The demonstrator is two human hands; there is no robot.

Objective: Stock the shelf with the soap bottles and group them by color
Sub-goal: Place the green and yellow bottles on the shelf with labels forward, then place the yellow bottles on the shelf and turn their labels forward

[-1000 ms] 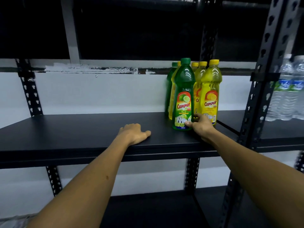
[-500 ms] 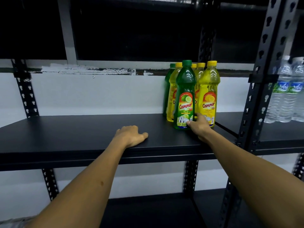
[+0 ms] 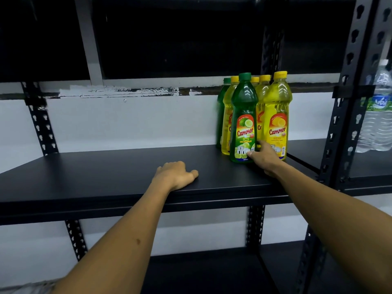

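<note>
Green plastic, the lime soap bottle (image 3: 243,117) stands upright at right of centre on the black shelf (image 3: 106,177), touching the yellow soap bottles (image 3: 276,115). It is judged full, moderately heavy, smooth and top-heavy; grasp the lower body. The right hand (image 3: 263,157) pinches its base. The left hand (image 3: 175,175) rests loosely curled on the shelf. Water bottles (image 3: 379,115) stand at the right edge.

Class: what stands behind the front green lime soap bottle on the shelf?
Behind the green lime bottle stand yellow-capped bottles and another green bottle. Their lower labels are mostly covered; any further rows cannot be seen.
</note>
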